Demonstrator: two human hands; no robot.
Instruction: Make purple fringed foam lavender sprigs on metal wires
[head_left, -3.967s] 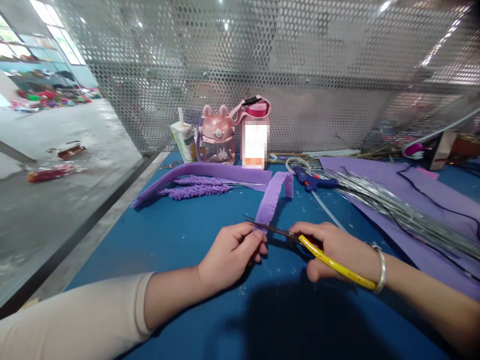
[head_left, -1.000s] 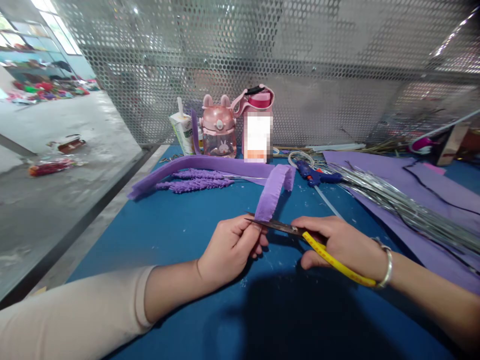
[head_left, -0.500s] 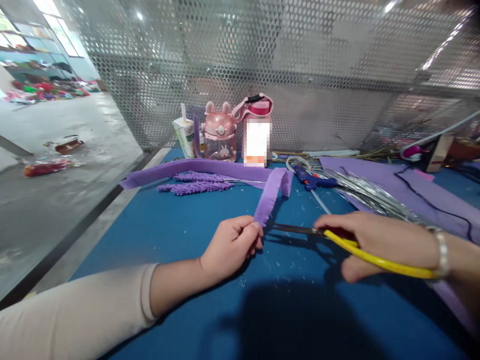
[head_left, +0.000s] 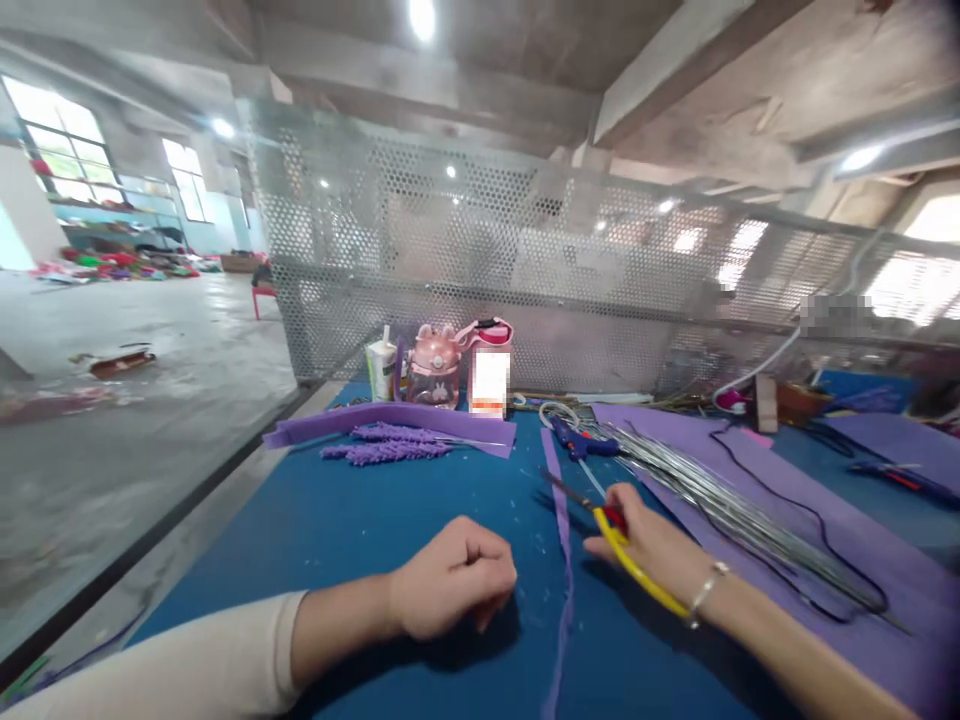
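Note:
My left hand [head_left: 459,578] is curled closed above the blue table [head_left: 285,545]; whether something small is inside the fingers is hidden. In my right hand [head_left: 645,545] are scissors with yellow handles [head_left: 637,570], their dark blades pointing up and left. The blades lie over a long, narrow purple strip [head_left: 562,530], which runs down the table between my hands. Behind my left hand, purple flower sprigs [head_left: 386,445] rest in front of a wider folded purple strip [head_left: 360,418].
A blue glue gun [head_left: 585,442] and a bundle of silvery wires [head_left: 720,510] lie at the right on purple sheets [head_left: 832,560]. Two pink bottles [head_left: 435,370] and a drink carton [head_left: 381,370] stand before a perforated metal screen [head_left: 450,250].
The view has tilted up. The purple strip has left my left hand and lies between my hands. My right hand has moved with the scissors, whose blades now point further upward.

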